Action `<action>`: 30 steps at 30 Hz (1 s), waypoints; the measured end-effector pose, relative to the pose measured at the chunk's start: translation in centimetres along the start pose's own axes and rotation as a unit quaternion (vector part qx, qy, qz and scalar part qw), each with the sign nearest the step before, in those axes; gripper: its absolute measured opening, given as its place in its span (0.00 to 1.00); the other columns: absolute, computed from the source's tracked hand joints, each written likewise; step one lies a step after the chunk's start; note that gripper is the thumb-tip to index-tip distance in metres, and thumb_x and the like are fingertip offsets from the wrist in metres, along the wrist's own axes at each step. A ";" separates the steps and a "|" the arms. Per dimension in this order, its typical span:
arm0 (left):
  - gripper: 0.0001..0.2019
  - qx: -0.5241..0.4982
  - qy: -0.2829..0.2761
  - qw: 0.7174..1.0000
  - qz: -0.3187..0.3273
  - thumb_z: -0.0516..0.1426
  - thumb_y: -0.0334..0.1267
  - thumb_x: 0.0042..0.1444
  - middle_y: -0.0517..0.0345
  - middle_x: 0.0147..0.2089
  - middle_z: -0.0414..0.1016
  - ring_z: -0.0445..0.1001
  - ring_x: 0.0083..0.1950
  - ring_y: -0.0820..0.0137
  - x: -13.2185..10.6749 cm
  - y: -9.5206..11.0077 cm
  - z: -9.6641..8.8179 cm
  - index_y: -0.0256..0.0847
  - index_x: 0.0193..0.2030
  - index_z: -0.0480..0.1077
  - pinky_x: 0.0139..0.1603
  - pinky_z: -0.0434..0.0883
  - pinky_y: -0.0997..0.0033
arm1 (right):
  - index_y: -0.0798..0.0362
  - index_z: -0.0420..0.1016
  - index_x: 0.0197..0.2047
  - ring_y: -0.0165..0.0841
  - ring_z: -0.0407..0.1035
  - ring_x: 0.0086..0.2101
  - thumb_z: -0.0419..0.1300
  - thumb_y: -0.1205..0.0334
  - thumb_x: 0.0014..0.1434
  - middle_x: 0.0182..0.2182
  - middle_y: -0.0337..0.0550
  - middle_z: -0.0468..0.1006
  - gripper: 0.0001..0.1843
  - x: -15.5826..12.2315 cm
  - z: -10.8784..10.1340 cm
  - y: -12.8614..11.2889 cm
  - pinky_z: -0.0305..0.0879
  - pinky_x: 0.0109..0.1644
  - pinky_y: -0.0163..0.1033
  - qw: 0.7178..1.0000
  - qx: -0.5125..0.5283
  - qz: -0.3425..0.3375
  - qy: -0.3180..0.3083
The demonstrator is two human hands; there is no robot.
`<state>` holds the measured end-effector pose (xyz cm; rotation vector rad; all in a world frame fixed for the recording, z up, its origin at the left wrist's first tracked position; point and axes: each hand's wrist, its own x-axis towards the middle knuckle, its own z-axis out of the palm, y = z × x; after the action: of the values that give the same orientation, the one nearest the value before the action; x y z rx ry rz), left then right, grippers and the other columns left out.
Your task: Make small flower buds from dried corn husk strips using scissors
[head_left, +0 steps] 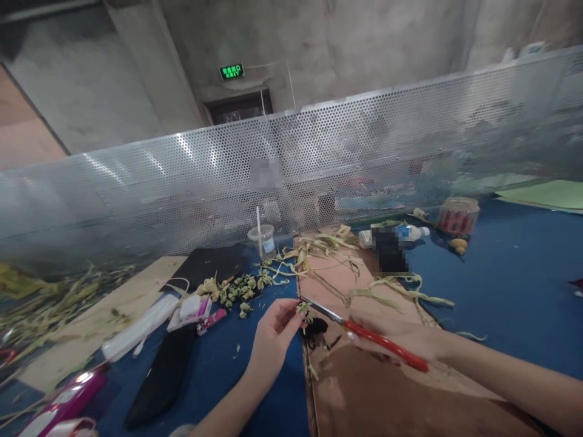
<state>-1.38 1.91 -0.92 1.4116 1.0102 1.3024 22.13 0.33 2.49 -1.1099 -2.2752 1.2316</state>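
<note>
Head view:
1. My left hand (pixel 276 334) pinches a small pale-green leafy sprig (pixel 303 311) betw. thumb and fingers, over the left edge of a flat pinkish-tan board (pixel 373 400).
2. My right hand (pixel 401 331) is closed round long metal scissors w/ red handles (pixel 373 338); the tips are right by the sprig (can't tell if the blades are parted).
3. To do it well: light pinch, turn the sprig, short snips, tips angled off my fingers b/c they're v. close.
4. Qty: 1 sprig in hand, 1 pr. scissors, 1 clear plastic cup (pixel 268 243) w/ 1 white straw (pixel 259 224), 1 clear jar w/ red markings (pixel 458 216), 1 long black pouch (pixel 164 376).
5. Heap of small green buds (pixel 246 290), beyond my left hand: too many overlapping to count.
</note>
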 end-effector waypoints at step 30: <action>0.09 0.012 -0.001 1.000 -0.012 0.60 0.39 0.47 0.56 0.34 0.74 0.72 0.37 0.68 0.0 0.5 0.3 0.38 0.35 0.69 0.38 0.72 0.69 | 0.52 0.61 0.35 0.24 0.58 0.21 0.46 0.40 0.57 0.27 0.35 0.61 0.22 0.2 0.1 0.6 0.58 0.22 0.30 1.000 -0.011 0.010 -0.005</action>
<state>-1.11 1.81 -0.41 1.4149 1.0424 1.2759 22.22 0.59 1.89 -1.1403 -2.2965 1.2247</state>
